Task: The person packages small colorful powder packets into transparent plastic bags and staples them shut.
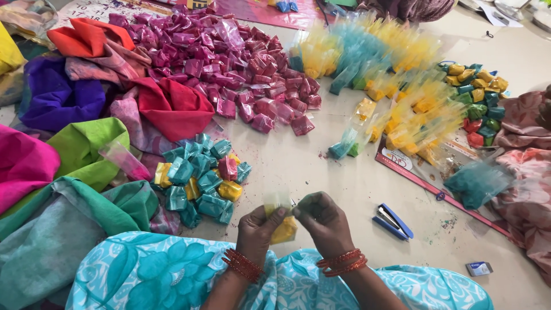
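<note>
Both hands pinch one yellow powder packet lower centre: left hand grips body, right hand folds top; blue stapler right.

The yellow packet sits half hidden behind the left hand — its top blurred. The right-side cloth runs off the edge.

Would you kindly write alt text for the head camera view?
Two hands, left and right, pinch a small yellow powder packet above a pale floor. Heaps of magenta packets, teal packets and bright cloths surround them, with a blue stapler alongside.
</note>
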